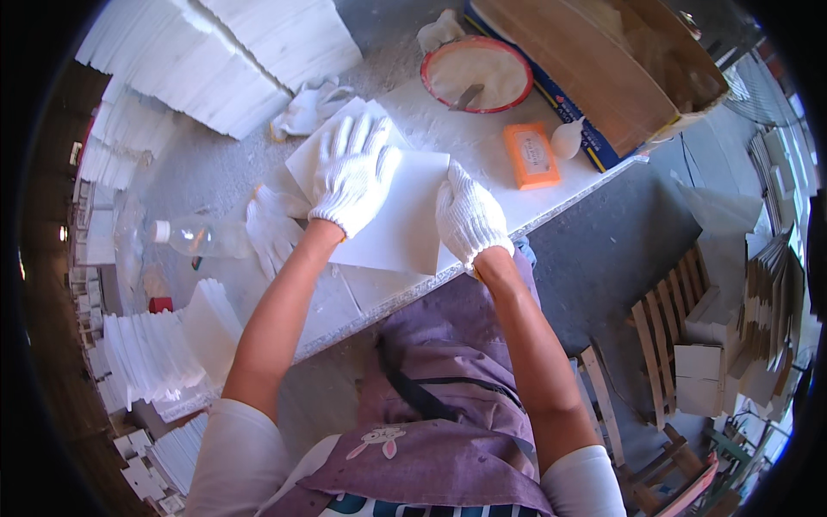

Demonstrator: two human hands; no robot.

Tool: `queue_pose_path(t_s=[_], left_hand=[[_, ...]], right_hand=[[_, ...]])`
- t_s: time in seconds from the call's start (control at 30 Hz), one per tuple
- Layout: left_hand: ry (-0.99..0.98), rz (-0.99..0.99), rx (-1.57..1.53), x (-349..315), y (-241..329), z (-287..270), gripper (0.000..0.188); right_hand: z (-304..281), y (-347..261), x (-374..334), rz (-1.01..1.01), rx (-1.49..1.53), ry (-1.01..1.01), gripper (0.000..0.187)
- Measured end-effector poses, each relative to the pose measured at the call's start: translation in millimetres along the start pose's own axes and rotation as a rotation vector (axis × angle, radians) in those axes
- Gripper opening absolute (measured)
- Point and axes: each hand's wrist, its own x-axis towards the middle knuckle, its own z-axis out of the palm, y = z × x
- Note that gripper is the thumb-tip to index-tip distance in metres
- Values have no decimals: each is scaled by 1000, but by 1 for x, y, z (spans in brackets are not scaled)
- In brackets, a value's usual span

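Note:
A flat white square tile (405, 220) lies on the dusty worktable in front of me, with another white piece (301, 164) showing from under its far left side. My left hand (353, 177), in a white knitted glove, rests flat on the tile with fingers stretched out. At the tile's right edge my right hand (472, 211), gloved alike, has its fingers closed around the edge; the fingertips are hidden. Loose white gloves lie left of the tile (274, 228) and beyond it (314, 108).
Tall stacks of white tiles (198, 60) stand far left, and more (164, 345) near left. A clear bottle (202, 237) lies on its side. Rightward are a red-rimmed bowl of white powder (491, 73), an orange packet (531, 155), a white bulb (567, 138) and a cardboard box (594, 69).

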Motion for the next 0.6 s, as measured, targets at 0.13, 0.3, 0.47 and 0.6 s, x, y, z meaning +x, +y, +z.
queue_pose_path(t_s=[0.13,0.3,0.47,0.6], left_hand=[[-26,-27,-12,-1,-6,11,52],[-2,-31,-39,-3,-8,16,55],[79,12,-67,-4,-8,16,52],[265,165,-468,-23,-1,-7,62]], right_hand=[[4,10,-4,-54,195,67,36],[5,24,-33,255,501,75,50],[34,35,-49,102,604,138,51],[8,1,-57,351,1170,-12,45]])
